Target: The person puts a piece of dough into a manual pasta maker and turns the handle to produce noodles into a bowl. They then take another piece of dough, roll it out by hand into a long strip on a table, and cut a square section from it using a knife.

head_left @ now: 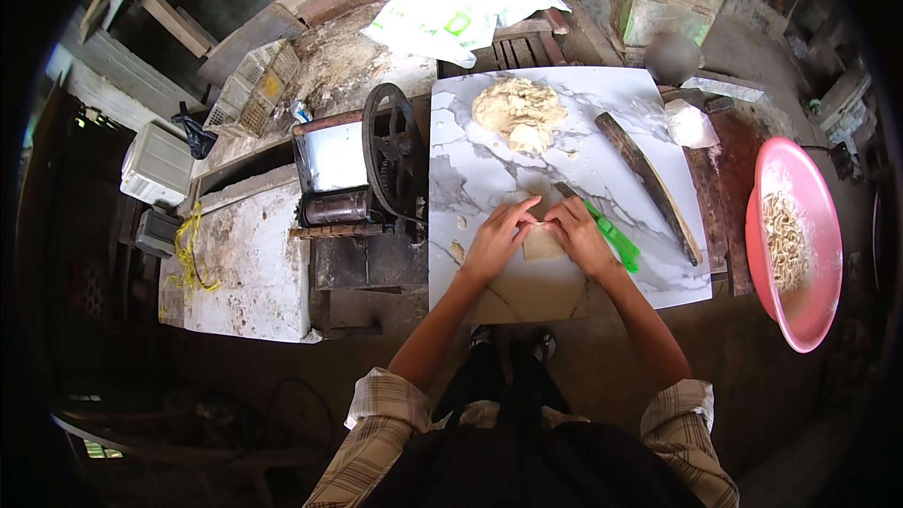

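Note:
Both my hands meet over a small flat piece of dough [541, 244] on the white marble-patterned board [470, 169]. My left hand [503, 237] pinches its far edge from the left, and my right hand [578, 233] pinches it from the right. The dough's near part hangs or lies flat below my fingers; I cannot tell which. Beside my right hand is a knife with a green handle [616, 238], its blade partly hidden. Farther back rests a large rough lump of dough [519, 113]. A dark wooden stick [649, 186] lies slanting on the right.
Left of the board stands a hand-cranked roller machine [337, 193] with a big wheel [390, 150]. A pink basin [828, 245] holding noodle-like strands is at the right. A white sack [461, 9] lies behind, and a small white bag [689, 124] sits by the board's far right corner.

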Demonstrator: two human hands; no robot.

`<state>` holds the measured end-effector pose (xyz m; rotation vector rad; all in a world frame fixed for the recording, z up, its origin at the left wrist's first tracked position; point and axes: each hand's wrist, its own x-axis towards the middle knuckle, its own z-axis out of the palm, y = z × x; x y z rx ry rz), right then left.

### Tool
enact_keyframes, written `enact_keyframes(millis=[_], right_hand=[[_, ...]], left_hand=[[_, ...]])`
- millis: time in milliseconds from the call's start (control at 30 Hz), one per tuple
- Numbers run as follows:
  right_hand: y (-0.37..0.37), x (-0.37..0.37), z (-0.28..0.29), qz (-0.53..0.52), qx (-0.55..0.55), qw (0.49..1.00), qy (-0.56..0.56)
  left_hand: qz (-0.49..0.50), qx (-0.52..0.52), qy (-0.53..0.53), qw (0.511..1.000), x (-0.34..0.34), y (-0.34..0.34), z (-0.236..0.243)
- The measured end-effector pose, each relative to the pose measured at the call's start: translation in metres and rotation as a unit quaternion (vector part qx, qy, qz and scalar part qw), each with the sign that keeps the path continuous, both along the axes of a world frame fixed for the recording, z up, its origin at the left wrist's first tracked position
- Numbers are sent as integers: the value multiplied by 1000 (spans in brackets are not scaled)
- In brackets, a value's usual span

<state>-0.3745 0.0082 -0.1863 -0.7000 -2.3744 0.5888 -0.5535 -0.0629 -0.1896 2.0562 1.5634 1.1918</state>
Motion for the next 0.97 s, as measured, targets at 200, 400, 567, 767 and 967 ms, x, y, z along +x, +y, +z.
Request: enact_keyframes(millis=[200, 400, 567, 767, 967], right_hand=[[3, 4, 1, 7, -27, 1000, 8], [-11, 6, 4, 3, -35, 999, 12], [-36, 13, 29, -18, -46, 999, 18], [-60, 27, 76, -115, -145, 979, 80], [-73, 64, 137, -280, -225, 925, 120]], left_hand=[[45, -4, -62, 997, 10, 0, 6], [-9, -131, -175, 976, 5, -3, 6], [-51, -143, -226, 962, 4, -18, 24], [-145, -94, -320, 932, 14, -11, 65], [-321, -287, -394, 812, 53, 29, 99]])
